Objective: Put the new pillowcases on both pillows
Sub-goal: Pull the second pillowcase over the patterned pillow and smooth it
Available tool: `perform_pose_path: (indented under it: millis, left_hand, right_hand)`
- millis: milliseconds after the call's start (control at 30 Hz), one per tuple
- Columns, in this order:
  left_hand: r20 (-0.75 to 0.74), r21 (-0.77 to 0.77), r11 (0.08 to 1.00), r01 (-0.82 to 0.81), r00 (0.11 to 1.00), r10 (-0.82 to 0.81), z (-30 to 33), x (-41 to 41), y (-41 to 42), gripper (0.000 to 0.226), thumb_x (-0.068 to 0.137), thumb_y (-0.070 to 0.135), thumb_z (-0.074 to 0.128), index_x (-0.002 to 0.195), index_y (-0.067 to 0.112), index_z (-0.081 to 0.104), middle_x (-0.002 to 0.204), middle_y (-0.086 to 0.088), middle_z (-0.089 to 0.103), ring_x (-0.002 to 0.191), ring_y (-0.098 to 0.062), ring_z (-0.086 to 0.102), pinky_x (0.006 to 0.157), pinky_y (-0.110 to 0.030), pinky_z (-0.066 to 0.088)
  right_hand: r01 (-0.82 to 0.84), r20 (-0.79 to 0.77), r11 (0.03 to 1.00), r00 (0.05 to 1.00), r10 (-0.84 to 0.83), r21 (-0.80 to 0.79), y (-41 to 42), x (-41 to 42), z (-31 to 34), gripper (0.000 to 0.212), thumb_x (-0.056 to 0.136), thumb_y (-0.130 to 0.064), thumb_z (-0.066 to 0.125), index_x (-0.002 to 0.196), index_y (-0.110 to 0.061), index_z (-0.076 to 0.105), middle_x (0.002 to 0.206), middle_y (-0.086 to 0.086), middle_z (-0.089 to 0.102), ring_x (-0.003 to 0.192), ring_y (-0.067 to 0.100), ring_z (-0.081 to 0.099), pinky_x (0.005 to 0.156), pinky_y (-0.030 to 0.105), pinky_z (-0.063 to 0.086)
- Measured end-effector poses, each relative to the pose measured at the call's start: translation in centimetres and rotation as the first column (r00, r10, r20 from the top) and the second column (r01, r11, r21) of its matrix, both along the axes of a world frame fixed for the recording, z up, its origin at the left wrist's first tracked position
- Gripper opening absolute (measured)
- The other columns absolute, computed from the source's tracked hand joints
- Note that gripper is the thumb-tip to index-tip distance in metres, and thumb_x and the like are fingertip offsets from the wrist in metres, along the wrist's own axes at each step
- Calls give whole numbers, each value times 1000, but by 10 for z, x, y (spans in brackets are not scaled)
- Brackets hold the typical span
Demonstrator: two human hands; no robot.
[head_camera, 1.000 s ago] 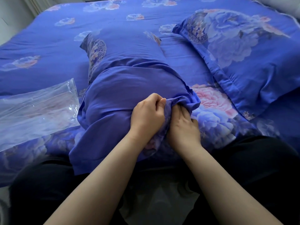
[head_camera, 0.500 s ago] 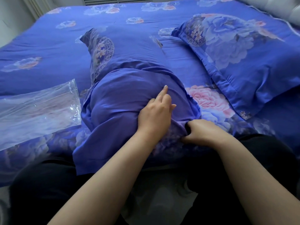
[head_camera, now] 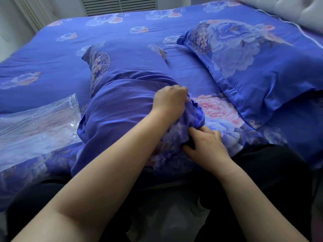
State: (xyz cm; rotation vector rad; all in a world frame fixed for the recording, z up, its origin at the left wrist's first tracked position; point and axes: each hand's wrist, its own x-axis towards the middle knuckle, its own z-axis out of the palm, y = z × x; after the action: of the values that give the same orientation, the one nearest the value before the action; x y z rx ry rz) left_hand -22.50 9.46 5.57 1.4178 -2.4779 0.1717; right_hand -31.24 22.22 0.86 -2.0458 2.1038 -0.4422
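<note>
while the person leans over the near edge of the bed (head_camera: 52,55), both forearms run up from the bottom of the frame to the near pillow (head_camera: 122,109) at centre. right hand (head_camera: 206,145), lower centre-right: fingers spread and pressed on the floral fabric at the pillow's near corner, thumb out; grasps nothing that i can see, probably pinning the corner so it cannot slide. left hand (head_camera: 170,100), just above it: fingers curled into the bunched hem of the new pillowcase (head_camera: 194,116), likely drawing the flap over the pillow end. fingertips are blurred, so the exact pinch is unclear. whether the opening is fully tucked is hidden under both hands. clear plastic bag (head_camera: 38,124) lies flat at left, cut off by the frame edge; looks like discarded packaging. further back, upper right, second pillow (head_camera: 258,67) lies flat, already cased by the look of it, its right side cut off. pale headboard (head_camera: 288,13) at top right corner, only partly visible.
</note>
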Motion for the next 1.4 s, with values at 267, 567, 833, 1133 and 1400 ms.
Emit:
perform_pose_path:
  millis: [267,567,833,1133,1400]
  left_hand:
    - [-286,-50,971,-232,935,209,0,45,-22,24,96,29,45,99,6,53,108,-13,59,99,-36,56,75,-41,38]
    - [-290,12,983,-181,941,177,-20,38,-16,25,95,31,46,93,8,54,101,-10,61,95,-31,56,71,-36,35]
    - [-379,-89,994,-61,925,23,-41,39,-7,26,86,35,47,79,12,57,85,-6,64,80,-31,58,80,-39,43]
    - [-484,-151,988,-27,873,-51,-24,79,-5,21,89,30,59,82,11,59,97,-1,64,95,-25,55,80,-35,44]
    - [-601,-288,882,-374,787,138,-60,150,76,33,87,35,64,105,8,59,111,-9,57,107,-26,50,96,-34,33]
  right_hand:
    - [162,160,987,974,-161,3,-13,-19,-12,37,90,-59,42,98,-29,61,93,0,68,103,25,57,88,40,36]
    - [489,374,864,828,-418,-117,-3,-43,-21,34,92,-50,47,97,-19,61,90,4,67,94,34,60,76,36,43]
    - [304,699,942,643,-314,143,-54,-10,-10,26,93,-21,46,68,-15,49,73,2,56,76,20,50,66,27,34]
    - [433,645,898,708,-286,-78,-61,-43,-27,25,95,-22,51,71,-16,47,69,1,53,73,20,46,65,29,31]
    - [564,370,803,799,-473,-193,-103,-48,-16,22,89,-31,55,104,-20,67,117,11,59,110,35,52,88,43,41]
